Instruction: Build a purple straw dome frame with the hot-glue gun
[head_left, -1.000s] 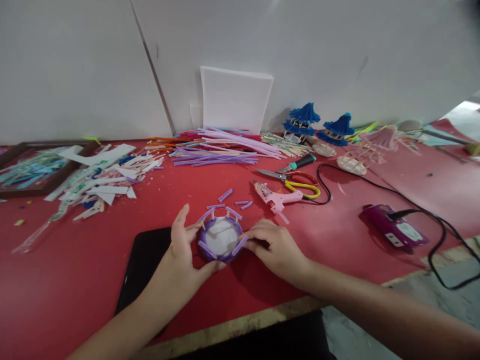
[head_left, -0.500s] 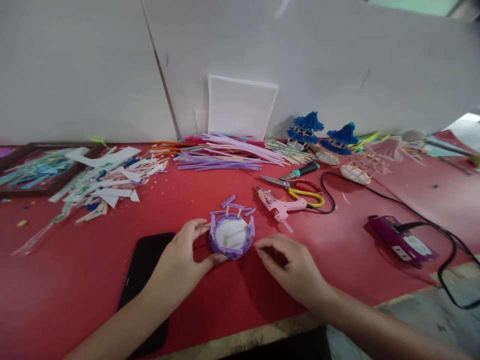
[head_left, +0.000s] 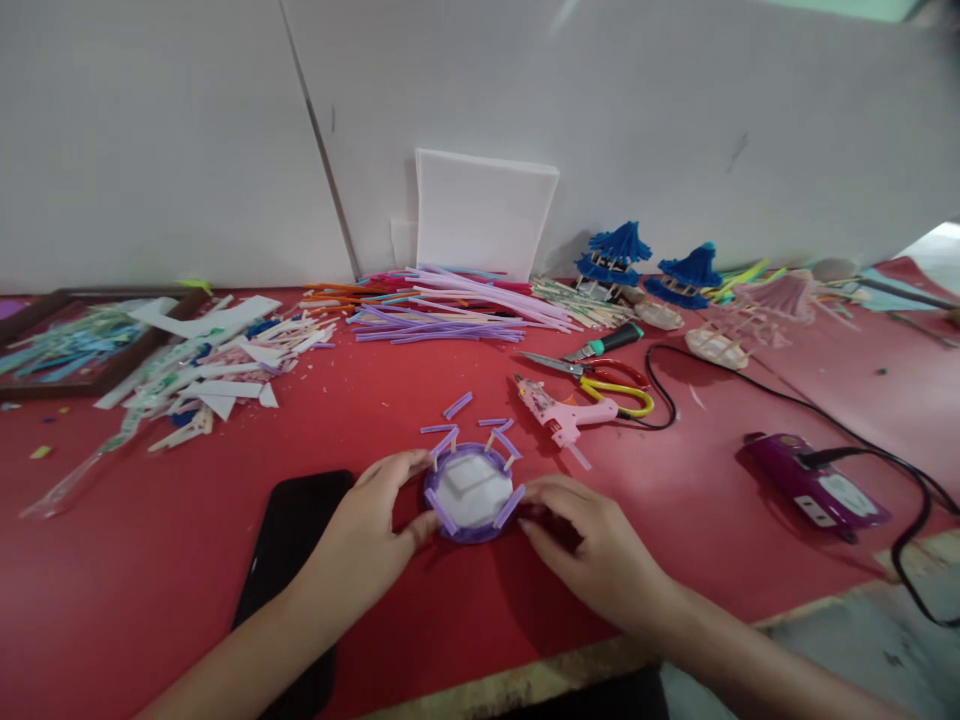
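Your left hand point(head_left: 367, 512) has thumb and fingers clamped around the left side of the purple-rimmed disc point(head_left: 472, 490), which sits on the table between your two hands. Your right hand point(head_left: 604, 545) has thumb and fingertips curled near each other at its right edge, can't tell if they're pinching; pink glue gun point(head_left: 566, 415) lies beyond that hand, black phone point(head_left: 300, 515) left of your left one.

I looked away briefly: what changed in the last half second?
The purple-rimmed piece has turned and come slightly nearer the person; which way it turned is unclear. The right hand, apart from it then, is now at its right edge. The left hand stays on its left side; glue gun and scissors lie as before.
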